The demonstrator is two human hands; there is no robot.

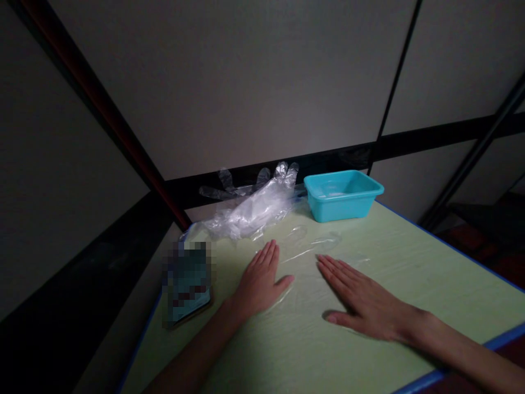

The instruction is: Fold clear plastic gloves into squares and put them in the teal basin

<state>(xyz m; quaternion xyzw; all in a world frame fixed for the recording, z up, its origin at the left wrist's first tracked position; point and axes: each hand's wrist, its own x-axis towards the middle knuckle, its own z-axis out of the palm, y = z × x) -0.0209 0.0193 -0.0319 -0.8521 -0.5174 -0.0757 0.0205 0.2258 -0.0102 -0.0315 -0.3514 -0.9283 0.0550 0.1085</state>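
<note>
A clear plastic disposable glove (305, 254) lies spread on the pale green tabletop, its see-through fingers pointing away from me. My left hand (262, 279) rests flat over its left side, fingers together and thumb stretched out to the right. Over the right side lies my right hand (363, 301), palm down with the thumb held apart. Neither hand grips anything. The glove's outline is faint, and parts of it are hidden under my hands. Behind my left hand sits a crumpled heap of clear plastic gloves (260, 208), with several fingers sticking up.
A turquoise plastic basin (344, 205) stands at the back right of the table (418, 273), which has a blue edge. Near the left edge is a phone-like device (191, 295), its screen blurred out. A grey panelled wall (266, 82) rises directly behind the table.
</note>
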